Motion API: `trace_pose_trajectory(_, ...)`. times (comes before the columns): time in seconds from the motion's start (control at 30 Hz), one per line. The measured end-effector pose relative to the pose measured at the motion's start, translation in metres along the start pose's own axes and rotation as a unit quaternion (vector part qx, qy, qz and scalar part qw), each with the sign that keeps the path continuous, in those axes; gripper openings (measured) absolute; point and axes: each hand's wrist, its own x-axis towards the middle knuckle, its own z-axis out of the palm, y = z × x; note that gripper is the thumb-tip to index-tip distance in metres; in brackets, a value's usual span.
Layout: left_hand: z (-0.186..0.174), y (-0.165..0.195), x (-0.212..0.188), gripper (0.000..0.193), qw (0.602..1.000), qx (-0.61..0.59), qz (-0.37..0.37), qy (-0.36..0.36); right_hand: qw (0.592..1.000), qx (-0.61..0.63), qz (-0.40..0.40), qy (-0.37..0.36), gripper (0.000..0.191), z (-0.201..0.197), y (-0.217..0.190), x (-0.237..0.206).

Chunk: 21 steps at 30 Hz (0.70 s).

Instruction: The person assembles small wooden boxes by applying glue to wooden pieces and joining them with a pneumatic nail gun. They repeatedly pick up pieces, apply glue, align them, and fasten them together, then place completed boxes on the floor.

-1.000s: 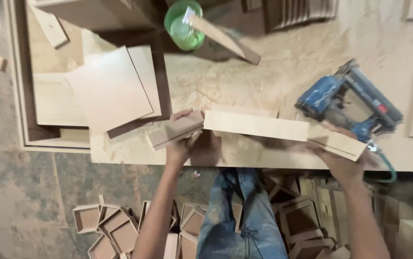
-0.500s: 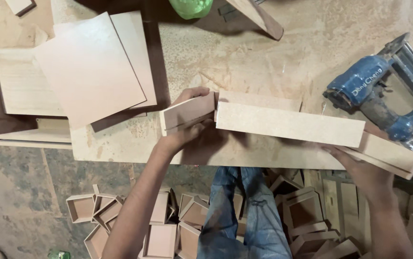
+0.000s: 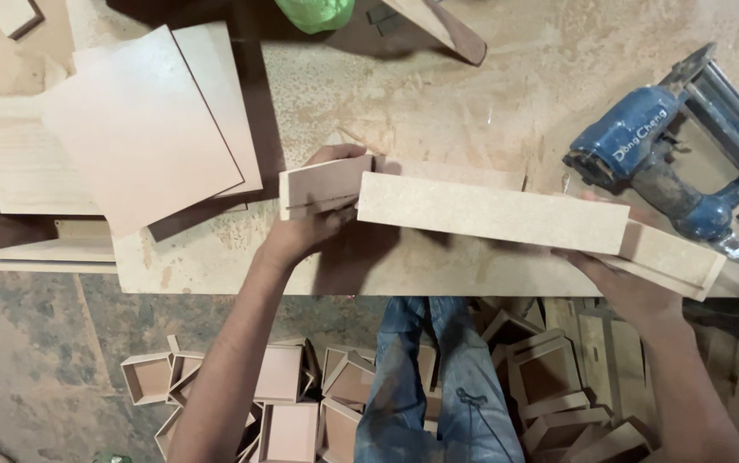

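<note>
Head view, looking straight down on a dusty workbench (image 3: pixel 438 77). A shallow open box frame (image 3: pixel 494 214) of pale fibreboard sits at centre, its long side panel facing up and running from 9 toward 4 o'clock. Left hand (image 3: pixel 314 227) is clamped on the frame's short end piece at the 9 o'clock end, fingers curled over the top edge, thumb underneath. Right hand (image 3: pixel 622 279) is closed on the opposite end at about 4 o'clock, gripping from below the near edge; fingertips mostly hidden by the board. Hands well apart, one on each end of the frame. A blue nail gun (image 3: pixel 669 154) lies on the bench at 2 o'clock, just beside the frame's right end, not touched. Loose square panels (image 3: pixel 142 129) lie stacked and fanned at 10 o'clock. A green object (image 3: pixel 318 13) sits at 12 o'clock, cut off by the picture edge, with a wooden strip (image 3: pixel 447 30) just beside it. Below the bench edge, at 6 o'clock, blue-trousered legs (image 3: pixel 438 377) show, with many small finished boxes (image 3: pixel 292 399) heaped on the floor around them.
</note>
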Motion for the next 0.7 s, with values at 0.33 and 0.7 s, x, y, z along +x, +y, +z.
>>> trace_pose_trajectory(0.33, 0.004, 0.013, 0.006, 0.054, 1.000, 0.027, -0.014, 0.004, 0.995, 0.044, -0.077, 0.041, 0.051, 0.007, 0.011, 0.002)
trace_pose_trajectory(0.7, 0.006, 0.018, 0.005, 0.051, 0.999, 0.029, -0.035, 0.000, 0.996, 0.062, -0.067, -0.001, 0.057, -0.001, -0.009, 0.009)
